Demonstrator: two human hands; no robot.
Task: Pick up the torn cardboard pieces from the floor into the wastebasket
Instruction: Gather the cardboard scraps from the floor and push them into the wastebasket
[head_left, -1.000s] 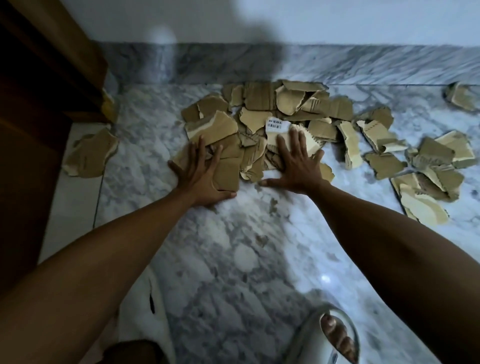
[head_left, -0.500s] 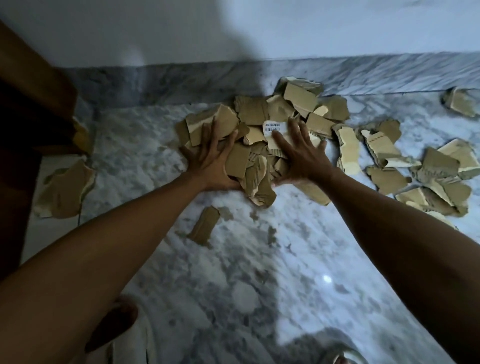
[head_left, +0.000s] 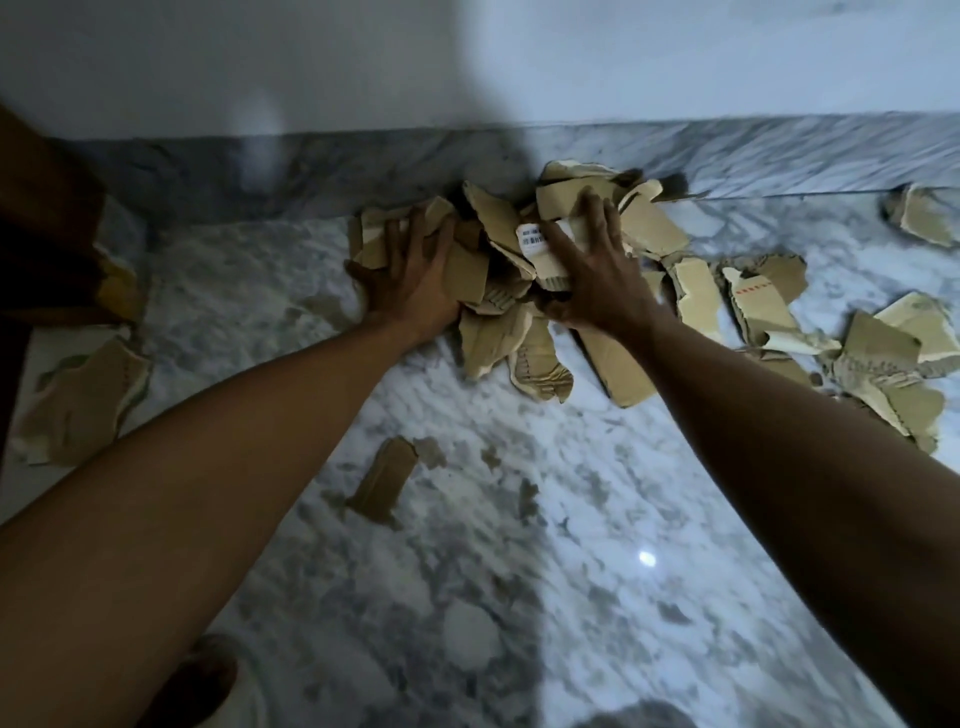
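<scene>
A heap of torn brown cardboard pieces (head_left: 498, 228) lies bunched on the marble floor against the skirting. One piece carries a white label (head_left: 531, 238). My left hand (head_left: 415, 283) presses into the heap's left side with fingers spread over the pieces. My right hand (head_left: 597, 275) clamps the right side, so the heap is squeezed between both palms. More pieces lie scattered to the right (head_left: 878, 364), one alone at the far right (head_left: 922, 218), a small strip (head_left: 384, 483) near my left forearm, and a large piece (head_left: 83, 400) at the left. No wastebasket is in view.
Dark wooden furniture (head_left: 47, 234) stands at the left edge. The grey marble skirting (head_left: 779, 156) and white wall close off the far side. My foot in a white slipper (head_left: 208, 680) shows at the bottom left. Small cardboard crumbs (head_left: 527, 499) dot the floor.
Both hands have pushed the flat spread of pieces away from me and together into a raised heap by the skirting. A small strip was left behind on the floor.
</scene>
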